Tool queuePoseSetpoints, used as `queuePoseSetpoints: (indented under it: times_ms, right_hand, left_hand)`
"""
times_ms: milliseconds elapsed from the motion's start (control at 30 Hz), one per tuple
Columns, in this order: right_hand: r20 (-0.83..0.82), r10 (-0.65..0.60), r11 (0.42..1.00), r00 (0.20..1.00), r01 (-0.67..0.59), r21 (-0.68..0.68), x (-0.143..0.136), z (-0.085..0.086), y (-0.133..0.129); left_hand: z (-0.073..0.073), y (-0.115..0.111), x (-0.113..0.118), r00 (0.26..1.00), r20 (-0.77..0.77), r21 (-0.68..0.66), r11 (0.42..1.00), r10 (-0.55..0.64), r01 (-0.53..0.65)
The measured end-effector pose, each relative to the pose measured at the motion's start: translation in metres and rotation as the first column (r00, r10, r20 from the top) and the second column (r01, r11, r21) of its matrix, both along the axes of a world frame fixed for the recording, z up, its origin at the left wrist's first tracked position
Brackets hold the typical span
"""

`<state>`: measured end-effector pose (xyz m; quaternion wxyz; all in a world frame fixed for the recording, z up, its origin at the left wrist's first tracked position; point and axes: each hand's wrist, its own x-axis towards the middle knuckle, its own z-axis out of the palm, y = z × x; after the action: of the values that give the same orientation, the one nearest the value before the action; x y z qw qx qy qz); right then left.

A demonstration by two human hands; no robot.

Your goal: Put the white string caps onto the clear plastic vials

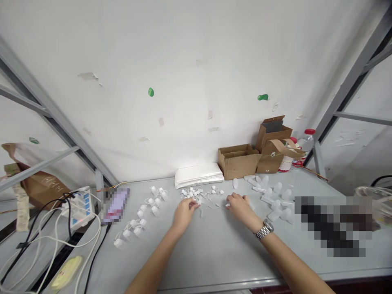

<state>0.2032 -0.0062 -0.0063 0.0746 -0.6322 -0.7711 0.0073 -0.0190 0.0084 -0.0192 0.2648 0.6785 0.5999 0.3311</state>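
Observation:
My left hand [183, 213] is closed in a pinch at the front of a loose pile of small white caps with thin stems [192, 192]; a white cap appears to be between the fingertips. To its right, my right hand [240, 207], with a metal watch [264, 230] on the wrist, is curled just above the table. A small white piece [227, 205] shows at its fingertips, the rest hidden by the fingers. Small translucent bottles [276, 205] lie and stand to the right. Several capped small bottles [157, 202] stand in a slanting group on the left.
A stack of white sheets [199, 174], an open cardboard box [240, 162] and a brown paper bag [269, 157] stand along the wall. A power strip [80, 208] with tangled cables and a blurred phone [116, 206] lie left. Blurred dark items [330, 226] lie right.

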Motion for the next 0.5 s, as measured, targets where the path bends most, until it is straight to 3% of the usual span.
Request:
queuePoseSetpoints:
  times_ms: [233,300,400,500]
  right_hand:
    - [-0.038,0.048,0.999,0.998,-0.048,0.018,-0.006,0.008,0.008]
    - [-0.017,-0.021,0.997,1.0,0.022,0.079,0.0,0.012,0.005]
    - [0.076,-0.26,0.954,0.963,0.244,0.176,0.019,0.01,-0.004]
    - [0.139,-0.344,0.936,0.929,0.327,0.133,0.037,0.002,-0.012]
  left_hand:
    - [0.017,0.017,-0.01,0.992,0.102,0.092,0.992,0.077,-0.087]
    - [0.019,0.021,-0.009,0.979,0.172,0.146,0.981,0.106,-0.131]
    - [0.015,0.024,-0.006,0.941,0.297,0.164,0.962,0.165,-0.22]
    - [0.009,0.023,-0.004,0.916,0.345,0.108,0.961,0.205,-0.256]
